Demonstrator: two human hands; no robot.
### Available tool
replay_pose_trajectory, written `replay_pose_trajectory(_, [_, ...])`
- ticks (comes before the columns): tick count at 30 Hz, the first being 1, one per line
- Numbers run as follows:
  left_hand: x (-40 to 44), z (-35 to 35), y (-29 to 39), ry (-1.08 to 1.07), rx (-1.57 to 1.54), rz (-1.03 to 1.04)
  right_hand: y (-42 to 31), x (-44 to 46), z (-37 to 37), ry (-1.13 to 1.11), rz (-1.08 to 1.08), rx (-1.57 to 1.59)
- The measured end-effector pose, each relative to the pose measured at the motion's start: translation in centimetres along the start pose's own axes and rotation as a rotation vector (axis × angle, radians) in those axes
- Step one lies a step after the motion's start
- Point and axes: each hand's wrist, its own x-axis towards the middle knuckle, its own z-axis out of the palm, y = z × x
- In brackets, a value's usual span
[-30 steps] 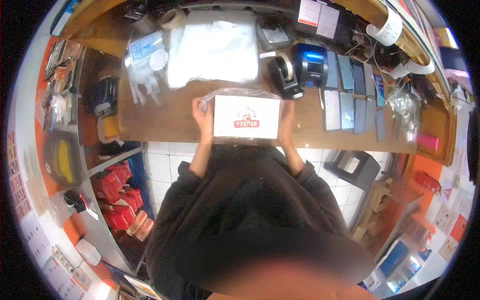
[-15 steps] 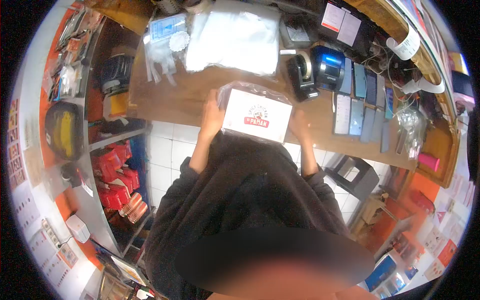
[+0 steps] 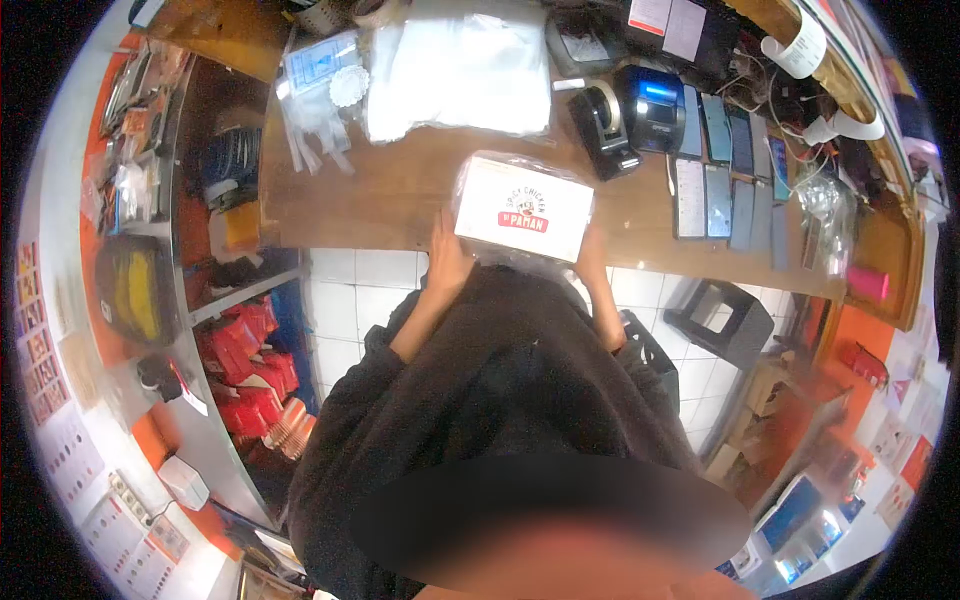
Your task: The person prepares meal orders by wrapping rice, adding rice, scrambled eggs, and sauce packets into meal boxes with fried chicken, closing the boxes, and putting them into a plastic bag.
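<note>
A white cardboard food box with a red and black chicken logo is at the front edge of the wooden table. A clear plastic bag surrounds it, its loose film showing along the far and near edges. My left hand grips the left side near the lower corner, fingers partly hidden by the box. On the opposite side, my right hand holds the right edge, with its fingers mostly out of sight behind the box.
On the table lie a stack of clear plastic bags, a tape dispenser, a small printer and several phones. Shelves with red packets stand at left. A black stand is at right, below the table.
Both hands have slid lower along the box sides. The box looks straighter and slightly farther right, with the bag film drawn closer around it. The camera view has shifted a little.
</note>
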Motion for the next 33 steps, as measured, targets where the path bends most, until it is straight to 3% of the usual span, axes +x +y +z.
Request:
replay_pose_trajectory(1, [0.2,-0.8,0.2,-0.052,-0.093,-0.016,-0.4,-0.2,0.2,0.007,-0.001,0.000])
replay_pose_trajectory(3, [-0.6,-1.6,-0.3,-0.109,-0.187,-0.042,-4.6,-1.9,-0.7,0.315,0.188,0.095])
replay_pose_trajectory(6, [-1.4,-3.8,0.3,-0.069,-0.013,0.032,-7.8,-3.2,-4.9,0.144,0.339,0.007])
replay_pose_trajectory(8, [0.1,-9.8,6.3,-0.310,0.193,-0.381,-14.6,-3.2,-9.8,0.026,0.609,-0.039])
replay_pose_trajectory(9, [0.4,-11.3,7.1,-0.112,0.135,-0.203,-15.8,-3.3,-10.7,0.023,0.614,-0.039])
replay_pose_trajectory(10, [0.8,-12.6,7.7,0.088,0.076,-0.025,-16.5,-3.3,-11.5,0.186,0.423,-0.220])
replay_pose_trajectory(11, [1.8,-13.5,8.4,0.096,0.120,-0.077,-16.7,-3.0,-11.9,0.349,0.219,-0.396])
replay_pose_trajectory(12, [3.3,-13.1,7.9,0.104,0.121,-0.077,-16.5,-2.3,-11.9,0.349,0.211,-0.394])
replay_pose_trajectory(14, [5.4,-12.0,6.6,0.019,-0.029,0.115,-15.9,-1.0,-11.8,0.341,0.073,0.018])
replay_pose_trajectory(15, [5.2,-13.4,9.7,0.000,-0.236,0.248,-17.9,-1.5,-12.6,0.323,0.061,0.170])
replay_pose_trajectory(16, [4.6,-14.5,11.2,0.015,-0.236,0.270,-19.8,-2.1,-13.6,0.337,0.039,0.172])
replay_pose_trajectory(18, [2.2,-15.7,12.6,-0.196,-0.799,0.222,-22.0,-4.8,-14.4,0.316,-0.071,0.821])
replay_pose_trajectory(20, [2.5,-15.0,12.5,-0.236,-0.832,0.255,-20.6,-4.4,-13.7,0.338,-0.047,0.812])
replay_pose_trajectory(22, [3.1,-14.5,12.9,-0.624,-1.013,0.026,-20.9,-3.6,-12.6,-0.055,0.141,0.872])
replay_pose_trajectory(24, [2.9,-15.7,14.8,-0.563,-0.961,0.121,-22.0,-3.2,-13.8,-0.062,0.076,0.840])
replay_pose_trajectory(26, [1.7,-16.8,16.4,-0.146,-0.972,0.387,-24.8,-3.6,-16.1,0.366,-0.221,0.610])
replay_pose_trajectory(28, [2.6,-17.1,16.5,-0.070,-1.034,0.382,-25.3,-1.7,-16.8,0.473,-0.306,0.770])
replay_pose_trajectory(30, [2.9,-17.1,16.4,-0.061,-1.123,0.225,-24.6,-1.3,-16.3,0.323,-0.287,0.747])
replay_pose_trajectory(32, [1.7,-15.9,16.3,-0.243,-0.751,0.461,-25.6,-1.5,-14.6,0.048,-0.348,0.668])
replay_pose_trajectory(33, [0.4,-14.9,17.1,-0.271,-0.601,0.476,-25.1,-1.4,-12.4,-0.100,-0.469,0.522])
